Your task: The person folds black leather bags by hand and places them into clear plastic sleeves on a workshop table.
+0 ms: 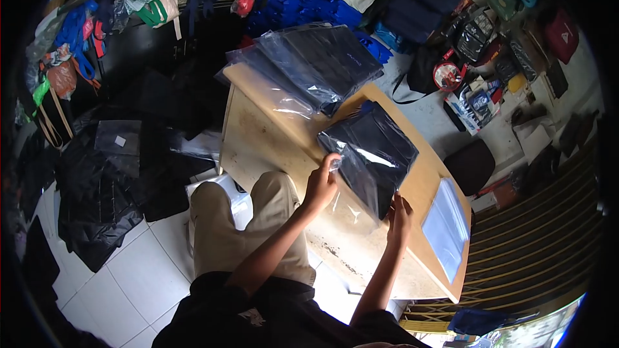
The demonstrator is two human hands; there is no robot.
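A flat, dark folded item in a clear plastic bag (380, 135) lies tilted over the wooden table, its glossy front catching the light. My left hand (321, 183) is closed in a pinch on the plastic at its near left corner. At the near right edge, my right hand (400, 219) grips the same package between thumb and fingers. Loose clear plastic hangs between the two hands, past the table's edge. Further back sits a fanned stack of similar dark packages (335, 58) in clear bags. To the right rests a pile of clear plastic bags (446, 229).
The wooden table (258, 106) stands before my knees. Black bags (97, 206) are heaped on the tiled floor to the left. A shelf with hanging straps and pouches runs behind. Bags and boxed goods crowd the floor at the right, near a folding metal gate (529, 219).
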